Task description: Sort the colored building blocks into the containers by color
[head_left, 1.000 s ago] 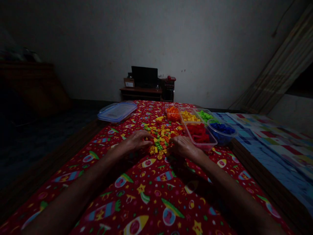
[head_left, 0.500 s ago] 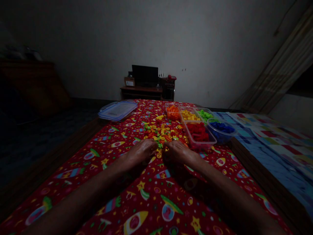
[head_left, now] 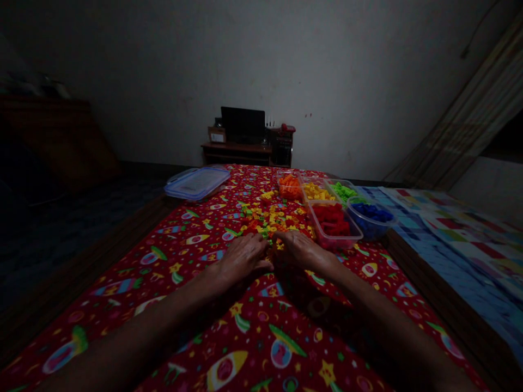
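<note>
My left hand (head_left: 245,253) is at the near edge of a loose pile of small plastic building bricks (head_left: 278,216), mostly yellow with some orange, red and green. Its thumb stands apart from the bent fingers, and no brick shows in it. Just right of it, my right hand (head_left: 300,249) is closed, its fingers curled down toward the pile. Its fingertips are hidden, so whatever it may hold cannot be made out. A few yellow bricks lie in the narrow gap between both hands.
Right of the pile stand clear containers sorted by colour: orange bricks (head_left: 290,187), yellow bricks (head_left: 317,191), green bricks (head_left: 343,190), red bricks (head_left: 332,219) and blue bricks (head_left: 371,212). A blue-rimmed clear lid (head_left: 198,184) lies far left on the red patterned cloth (head_left: 229,326).
My left hand has shifted slightly right, and its thumb has moved out from the fingers. My right hand stays almost in place. The containers have not moved.
</note>
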### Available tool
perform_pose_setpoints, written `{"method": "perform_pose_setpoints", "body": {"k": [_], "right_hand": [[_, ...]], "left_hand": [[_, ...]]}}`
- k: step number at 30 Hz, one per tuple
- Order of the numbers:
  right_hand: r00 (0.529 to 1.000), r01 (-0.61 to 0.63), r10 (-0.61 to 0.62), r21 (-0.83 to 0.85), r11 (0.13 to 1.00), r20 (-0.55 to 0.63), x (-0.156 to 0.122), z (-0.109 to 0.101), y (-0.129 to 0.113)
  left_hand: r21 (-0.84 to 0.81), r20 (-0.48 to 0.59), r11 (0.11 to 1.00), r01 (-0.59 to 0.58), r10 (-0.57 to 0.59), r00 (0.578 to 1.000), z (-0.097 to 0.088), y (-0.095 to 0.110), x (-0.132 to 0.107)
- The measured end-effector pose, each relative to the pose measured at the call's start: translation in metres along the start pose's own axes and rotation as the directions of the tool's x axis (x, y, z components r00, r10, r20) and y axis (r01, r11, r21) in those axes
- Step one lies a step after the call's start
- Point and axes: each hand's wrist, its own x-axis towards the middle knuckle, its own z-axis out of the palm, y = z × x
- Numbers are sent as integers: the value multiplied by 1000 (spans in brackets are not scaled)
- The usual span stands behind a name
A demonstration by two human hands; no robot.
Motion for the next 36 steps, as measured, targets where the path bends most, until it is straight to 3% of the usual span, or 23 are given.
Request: {"method": "perform_pose_setpoints", "body": {"k": [3,6,9,12,17,22,27,32,34,36], "right_hand": [[1000,10,-11,44,999,24,5,0,-4],[1000,5,-6,36,999,30,7,2,-11],[1000,18,-18,2,1000,11,7,7,-17],[997,72,-73,-12,997,-28,3,14,-22],[984,141,-147,-69,988,-97,-2,27,-26],[985,143,-138,43,989,-107,6,29,-23],[999,-38,41,207,978,-14,22,15,-24],[984,-161,176,291,943,-26,36,6,-30],[987,-150,159,265,952,-12,40,6,-32],[999,-51,51,192,980,4,41,10,-32]], "left_hand": [[18,6,999,29,-30,1000,5,-1,3],[-92,29,995,22,-20,999,2,-15,7],[-241,151,970,28,9,988,-6,-35,13],[-333,261,936,113,-24,965,-13,-51,16],[-472,314,862,182,-29,949,-17,-73,17],[-616,315,718,324,-152,937,-27,-84,12],[-742,323,518,424,-277,905,-31,-88,3],[-841,379,282,462,-304,874,-23,-94,1],[-865,399,200,460,-282,872,-21,-95,0],[-871,401,189,454,-261,878,-22,-96,-1]]}}
